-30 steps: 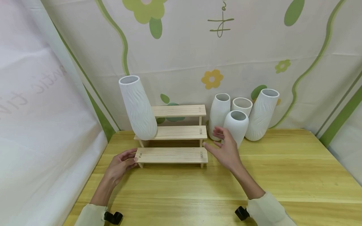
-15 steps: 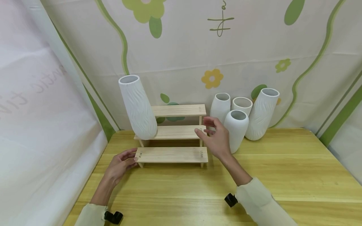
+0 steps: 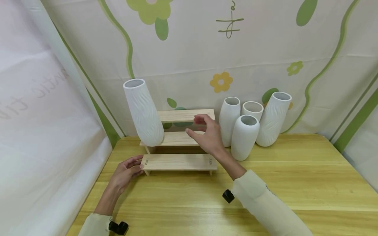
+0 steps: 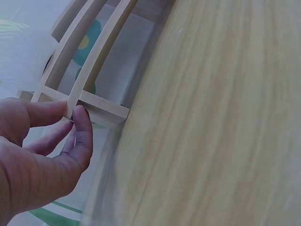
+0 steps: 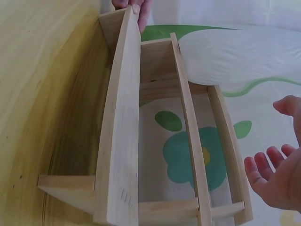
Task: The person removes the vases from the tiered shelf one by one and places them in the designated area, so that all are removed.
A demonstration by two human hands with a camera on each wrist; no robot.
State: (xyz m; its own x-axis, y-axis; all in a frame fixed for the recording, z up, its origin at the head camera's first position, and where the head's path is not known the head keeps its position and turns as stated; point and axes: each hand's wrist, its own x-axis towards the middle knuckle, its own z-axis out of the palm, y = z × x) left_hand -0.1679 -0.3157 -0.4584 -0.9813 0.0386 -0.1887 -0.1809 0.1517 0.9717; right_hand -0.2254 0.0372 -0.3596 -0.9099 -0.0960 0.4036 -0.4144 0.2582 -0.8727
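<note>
A three-step wooden display shelf (image 3: 180, 162) stands on the table. My left hand (image 3: 126, 172) pinches the left end of its lowest board between thumb and fingers, as the left wrist view shows at the board's end (image 4: 70, 106). A tall white vase (image 3: 144, 113) with wavy relief stands at the left end of the middle step. My right hand (image 3: 208, 135) hovers over the right part of the shelf, fingers spread and curved with nothing between them. In the right wrist view the right hand (image 5: 277, 174) is apart from the boards.
Right of the shelf stand several white vases: a slim one (image 3: 229, 121), a short rounded one (image 3: 245, 137), a wide-mouthed one (image 3: 253, 108) partly hidden behind it, and a tall wavy one (image 3: 273, 119). A printed cloth (image 3: 183, 59) hangs behind the wooden table (image 3: 189, 203).
My right hand has moved left, from in front of the rounded vase to over the shelf's right part. The left hand, the shelf and the vases have stayed put.
</note>
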